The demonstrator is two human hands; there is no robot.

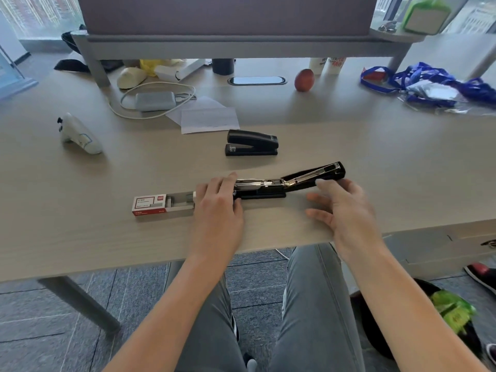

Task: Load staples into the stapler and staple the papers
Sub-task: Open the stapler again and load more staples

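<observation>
A black stapler lies near the desk's front edge, swung fully open, its metal staple channel showing. My left hand rests on the front end of its base and channel, gripping it. My right hand has its fingers spread, the index fingertip touching the raised black lid. A red and white staple box lies slid open just left of my left hand, with staples visible inside. A second black stapler stands closed farther back. White papers lie behind it.
On the desk are a white controller at the left, a grey charger with a white cable, an apple and blue lanyards at the right. A monitor shelf spans the back.
</observation>
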